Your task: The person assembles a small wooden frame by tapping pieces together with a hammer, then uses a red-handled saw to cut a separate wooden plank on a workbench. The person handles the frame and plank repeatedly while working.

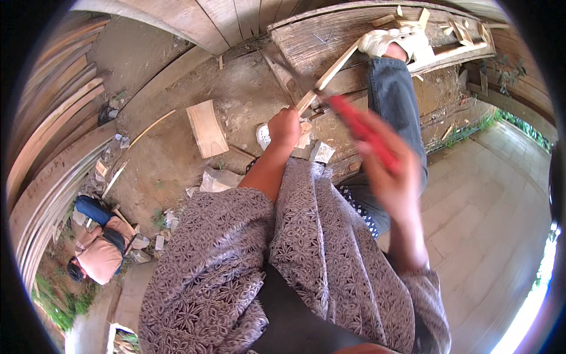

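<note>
My left hand point(285, 126) is closed around the near end of a narrow, pale wooden strip point(337, 69). The strip slants up and away to the right, its far end by my shoe point(394, 42) on the old wooden bench point(318, 47). In my right hand point(392, 168), smeared by motion, is a red-handled tool point(362, 130). Its dark far end meets or crosses the strip just beyond my left hand; blur hides its exact kind.
A flat board point(207, 128) lies on the dirt floor. Wood offcuts point(463, 34) are scattered on the bench. Stacked planks point(59, 141) line the left side. Another person point(101, 251) is low at the lower left. Paving point(486, 200) stretches to the right.
</note>
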The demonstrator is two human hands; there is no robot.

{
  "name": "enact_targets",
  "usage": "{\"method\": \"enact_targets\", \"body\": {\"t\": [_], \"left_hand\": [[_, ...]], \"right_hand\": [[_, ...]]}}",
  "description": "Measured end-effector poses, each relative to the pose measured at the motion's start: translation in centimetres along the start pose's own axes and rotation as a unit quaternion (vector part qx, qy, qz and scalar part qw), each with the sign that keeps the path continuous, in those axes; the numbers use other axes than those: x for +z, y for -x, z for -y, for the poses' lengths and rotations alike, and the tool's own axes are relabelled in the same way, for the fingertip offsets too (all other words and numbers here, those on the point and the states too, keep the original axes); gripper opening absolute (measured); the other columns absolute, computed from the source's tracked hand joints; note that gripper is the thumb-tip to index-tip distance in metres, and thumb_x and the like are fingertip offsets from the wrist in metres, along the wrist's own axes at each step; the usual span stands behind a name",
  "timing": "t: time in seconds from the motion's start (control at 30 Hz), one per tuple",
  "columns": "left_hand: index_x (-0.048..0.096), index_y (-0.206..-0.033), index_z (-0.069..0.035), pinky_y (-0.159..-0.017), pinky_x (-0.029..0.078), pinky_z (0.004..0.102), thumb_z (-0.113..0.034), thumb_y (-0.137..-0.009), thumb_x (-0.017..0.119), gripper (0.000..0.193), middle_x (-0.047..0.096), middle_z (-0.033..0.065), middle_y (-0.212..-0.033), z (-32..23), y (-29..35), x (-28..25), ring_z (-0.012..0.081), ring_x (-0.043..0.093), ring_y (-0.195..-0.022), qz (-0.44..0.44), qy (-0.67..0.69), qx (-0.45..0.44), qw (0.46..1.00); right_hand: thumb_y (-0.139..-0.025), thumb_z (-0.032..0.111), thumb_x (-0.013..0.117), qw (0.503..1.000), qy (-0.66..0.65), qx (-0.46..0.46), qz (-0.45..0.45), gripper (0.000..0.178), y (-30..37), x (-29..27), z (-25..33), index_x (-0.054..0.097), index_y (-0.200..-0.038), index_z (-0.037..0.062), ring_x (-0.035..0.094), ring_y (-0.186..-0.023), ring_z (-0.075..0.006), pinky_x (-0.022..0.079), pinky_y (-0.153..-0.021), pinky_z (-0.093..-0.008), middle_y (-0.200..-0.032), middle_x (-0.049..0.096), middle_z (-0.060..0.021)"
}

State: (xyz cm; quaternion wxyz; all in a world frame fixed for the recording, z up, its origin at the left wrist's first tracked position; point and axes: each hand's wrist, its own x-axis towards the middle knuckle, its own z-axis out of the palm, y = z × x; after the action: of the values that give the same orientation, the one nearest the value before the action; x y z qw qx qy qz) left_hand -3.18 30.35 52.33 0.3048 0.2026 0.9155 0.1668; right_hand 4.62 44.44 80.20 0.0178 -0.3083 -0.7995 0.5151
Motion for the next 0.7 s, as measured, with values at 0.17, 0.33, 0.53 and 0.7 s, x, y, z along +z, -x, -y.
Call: {"method": "enact_targets", "body": {"t": [0.17,0.33,0.53,0.7], "left_hand": [[0.073,-0.097,-0.005,-0.074,0.057,0.0484,-0.027,-0.084,0.071,0.026,0.071,0.0215,-0.087,0.9,-1.1,0.0,0.0385,0.071,-0.082,0.081,0.024,-0.025,0.996],[0.067,-0.108,0.006,-0.056,0.055,0.0289,-0.021,-0.084,0.079,0.038,0.071,0.0073,-0.074,5.8,-6.5,-1.7,0.0119,0.066,-0.058,0.29,0.273,-0.055,0.916],[0.064,-0.105,0.003,-0.057,0.053,0.0316,-0.027,-0.076,0.087,0.048,0.07,0.0102,-0.079,7.8,-11.4,-3.9,0.0156,0.066,-0.06,0.395,0.235,0.026,0.888],[0.064,-0.115,0.003,-0.088,0.054,0.0421,-0.058,-0.054,0.091,0.09,0.071,0.0208,-0.107,8.6,-13.4,-6.8,0.0317,0.07,-0.099,0.225,0.044,0.11,0.967]], "right_hand": [[-0.096,0.025,0.064,0.98,-0.016,-0.1,-0.17,0.053,1.6,-7.0,6.0,0.054,-0.139,-0.003,0.047,-0.061,-0.0038,0.036,-0.055,-0.0194,-0.083,0.065,-0.0029],[-0.093,0.018,0.07,0.997,0.037,0.0,-0.061,0.048,1.9,-6.4,-0.4,0.058,-0.135,-0.0021,0.064,-0.101,-0.0132,0.049,-0.091,-0.0268,-0.116,0.07,-0.0123],[-0.095,0.013,0.07,0.994,-0.091,0.04,-0.034,0.043,1.7,1.4,-7.3,0.059,-0.134,-0.0011,0.061,-0.092,-0.0076,0.049,-0.083,-0.0233,-0.109,0.071,-0.0095],[-0.094,0.015,0.07,0.995,-0.088,0.018,-0.038,0.045,0.8,5.0,-9.7,0.059,-0.135,-0.0005,0.06,-0.084,-0.0054,0.049,-0.076,-0.0224,-0.101,0.072,-0.008]]}}
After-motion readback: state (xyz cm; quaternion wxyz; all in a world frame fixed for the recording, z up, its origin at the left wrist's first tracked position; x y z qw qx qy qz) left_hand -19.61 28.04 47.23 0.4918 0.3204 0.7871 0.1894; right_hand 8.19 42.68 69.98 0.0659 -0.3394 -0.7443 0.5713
